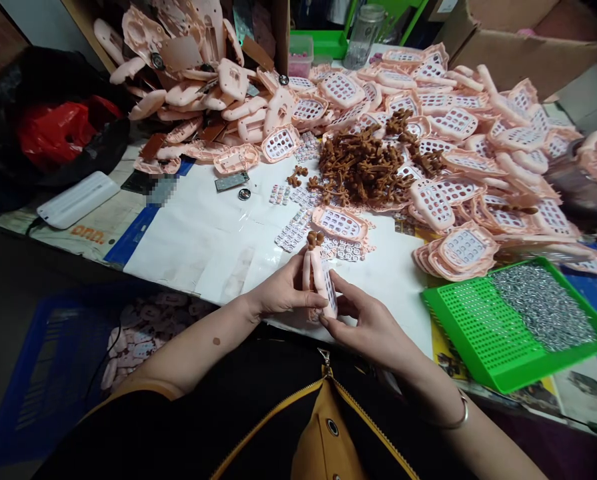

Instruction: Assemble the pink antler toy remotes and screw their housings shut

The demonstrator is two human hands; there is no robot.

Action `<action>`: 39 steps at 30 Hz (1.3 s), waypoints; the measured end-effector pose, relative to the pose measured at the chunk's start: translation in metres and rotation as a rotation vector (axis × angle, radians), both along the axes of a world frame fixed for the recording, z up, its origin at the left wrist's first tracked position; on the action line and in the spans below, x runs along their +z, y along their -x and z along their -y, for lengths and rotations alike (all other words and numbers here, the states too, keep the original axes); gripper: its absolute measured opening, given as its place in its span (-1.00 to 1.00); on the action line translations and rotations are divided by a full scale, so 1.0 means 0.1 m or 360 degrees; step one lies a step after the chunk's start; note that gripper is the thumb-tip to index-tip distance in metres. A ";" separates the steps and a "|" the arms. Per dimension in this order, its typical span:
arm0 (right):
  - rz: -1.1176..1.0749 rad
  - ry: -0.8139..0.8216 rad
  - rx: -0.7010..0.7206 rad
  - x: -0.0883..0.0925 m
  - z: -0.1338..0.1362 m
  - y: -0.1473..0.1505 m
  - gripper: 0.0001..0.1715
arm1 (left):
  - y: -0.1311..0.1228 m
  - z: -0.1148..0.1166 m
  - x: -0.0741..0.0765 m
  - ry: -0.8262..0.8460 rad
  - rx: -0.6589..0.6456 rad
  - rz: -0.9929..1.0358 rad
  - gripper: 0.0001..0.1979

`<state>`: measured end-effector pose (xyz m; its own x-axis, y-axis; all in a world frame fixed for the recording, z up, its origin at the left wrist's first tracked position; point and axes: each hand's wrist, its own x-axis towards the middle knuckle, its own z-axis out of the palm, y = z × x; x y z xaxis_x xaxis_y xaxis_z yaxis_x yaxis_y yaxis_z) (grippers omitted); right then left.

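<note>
Pink shell [321,283] sits upright on edge at the near edge of the table, gripped from both sides. Left hand [278,293] closes on its back, thumb along the side. Right hand [368,327] pinches the front lower edge, where the key openings face. Brown rubber piece [314,239] pokes out of the shell's top end.

Around it:
- White sheet [203,227] covers the table under the hands.
- One face plate [339,223] lies flat just beyond the shell, with loose keypad strips [293,230] beside it to the left.
- Brown rubber pile [363,167] sits mid-table, further back.
- Heap of pink face plates [458,127] spreads across the right and back of the table. Heap of pink back shells [203,80] is stacked at the back left.
- Green tray [478,333] sits near the right hand, tilted. Small metal parts [543,307] fill its far half.
- Blue crate [53,373] sits below the table on the left, with more pink parts [143,327] next to it.
- White plastic cover [78,199] and red bag [53,130] are at the far left.
- Clear jar [363,33] stands at the back.
- Thin bracelet [458,417] is on the right wrist.
</note>
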<state>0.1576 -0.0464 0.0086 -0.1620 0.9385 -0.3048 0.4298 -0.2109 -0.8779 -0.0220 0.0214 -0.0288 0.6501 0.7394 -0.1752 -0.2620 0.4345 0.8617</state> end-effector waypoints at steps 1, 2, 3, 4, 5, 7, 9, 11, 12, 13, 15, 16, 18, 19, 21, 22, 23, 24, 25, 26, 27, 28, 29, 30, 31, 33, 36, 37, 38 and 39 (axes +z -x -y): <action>0.0005 0.0007 0.0006 0.01 0.00 0.00 -0.13 | 0.00 0.00 0.00 0.0012 -0.0004 0.0015 -0.11; 0.0014 0.0005 0.0013 0.03 -0.01 0.00 -0.13 | 0.00 0.00 0.01 0.0025 -0.0014 0.0035 -0.11; 0.0026 -0.0002 0.0023 0.05 -0.02 0.01 -0.14 | 0.00 0.00 0.01 0.0038 -0.0028 0.0057 -0.11; 0.0037 -0.0003 0.0037 0.06 -0.03 0.01 -0.14 | 0.00 0.00 0.02 0.0051 -0.0046 0.0077 -0.10; 0.0042 0.0003 0.0054 0.08 -0.04 0.01 -0.15 | 0.00 0.00 0.03 0.0062 -0.0059 0.0096 -0.10; 0.0041 0.0021 0.0073 0.12 -0.05 0.00 -0.13 | 0.00 0.00 0.03 0.0084 -0.0069 0.0126 -0.10; 0.0041 0.0033 0.0082 0.16 -0.07 -0.03 -0.11 | 0.00 0.01 0.04 0.0113 -0.0073 0.0154 -0.12; 0.0011 0.0049 0.0097 0.21 -0.10 -0.06 -0.13 | 0.00 0.01 0.03 0.0158 -0.0089 0.0208 -0.21; -0.0023 0.0081 0.0119 0.24 -0.11 -0.09 -0.16 | 0.00 0.02 0.02 0.0185 -0.0097 0.0243 -0.28; -0.0071 0.0120 0.0145 0.27 -0.13 -0.11 -0.19 | 0.00 0.02 0.02 0.0209 -0.0094 0.0278 -0.35; -0.0178 0.0192 0.0192 0.32 -0.15 -0.17 -0.25 | 0.00 0.03 0.02 0.0253 -0.0082 0.0338 -0.45; -0.0232 0.0215 0.0212 0.33 -0.17 -0.20 -0.27 | 0.00 0.03 0.02 0.0272 -0.0089 0.0357 -0.48; -0.0350 0.0246 0.0233 0.33 -0.19 -0.24 -0.29 | 0.00 0.02 0.03 0.0318 -0.0104 0.0383 -0.50; -0.0418 0.0263 0.0233 0.32 -0.19 -0.25 -0.31 | -0.01 0.02 0.03 0.0346 -0.0110 0.0396 -0.51; -0.0566 0.0288 0.0184 0.27 -0.20 -0.26 -0.35 | -0.01 0.00 0.04 0.0414 -0.0079 0.0399 -0.53; -0.0645 0.0293 0.0130 0.23 -0.21 -0.27 -0.37 | -0.01 0.00 0.04 0.0456 -0.0037 0.0394 -0.53; -0.0729 0.0299 0.0065 0.19 -0.21 -0.28 -0.39 | 0.00 -0.01 0.04 0.0504 0.0008 0.0389 -0.53; -0.0822 0.0313 -0.0008 0.15 -0.20 -0.28 -0.42 | 0.01 -0.02 0.03 0.0551 0.0051 0.0387 -0.53; -0.0920 0.0335 -0.0090 0.10 -0.19 -0.29 -0.46 | 0.01 -0.02 0.01 0.0597 0.0088 0.0390 -0.51; -0.1014 0.0358 -0.0179 0.06 -0.18 -0.30 -0.52 | 0.02 -0.03 0.00 0.0634 0.0113 0.0396 -0.49; -0.1102 0.0381 -0.0274 0.01 -0.15 -0.31 -0.58 | 0.04 -0.04 -0.02 0.0660 0.0124 0.0406 -0.47; -0.1183 0.0400 -0.0371 -0.03 -0.13 -0.32 -0.62 | 0.05 -0.04 -0.04 0.0673 0.0126 0.0417 -0.45; -0.1252 0.0415 -0.0465 -0.07 -0.10 -0.34 -0.64 | 0.06 -0.04 -0.06 0.0679 0.0125 0.0423 -0.44; -0.1304 0.0431 -0.0552 -0.09 -0.06 -0.35 -0.65 | 0.07 -0.05 -0.07 0.0680 0.0127 0.0424 -0.45; -0.1339 0.0449 -0.0629 -0.12 -0.03 -0.37 -0.64 | 0.08 -0.05 -0.07 0.0679 0.0130 0.0421 -0.46; -0.1346 0.0479 -0.0778 -0.15 0.05 -0.40 -0.60 | 0.09 -0.06 -0.06 0.0677 0.0130 0.0406 -0.48; -0.1217 0.0425 -0.1004 -0.19 0.13 -0.43 -0.60 | 0.11 -0.06 0.00 0.0672 0.0147 0.0394 -0.45; -0.1157 0.0377 -0.1060 -0.20 0.16 -0.45 -0.63 | 0.11 -0.06 0.02 0.0669 0.0159 0.0392 -0.42; -0.1088 0.0319 -0.1094 -0.22 0.18 -0.46 -0.66 | 0.12 -0.06 0.04 0.0664 0.0172 0.0386 -0.40; -0.0998 0.0246 -0.1102 -0.23 0.20 -0.48 -0.69 | 0.13 -0.07 0.07 0.0654 0.0184 0.0377 -0.38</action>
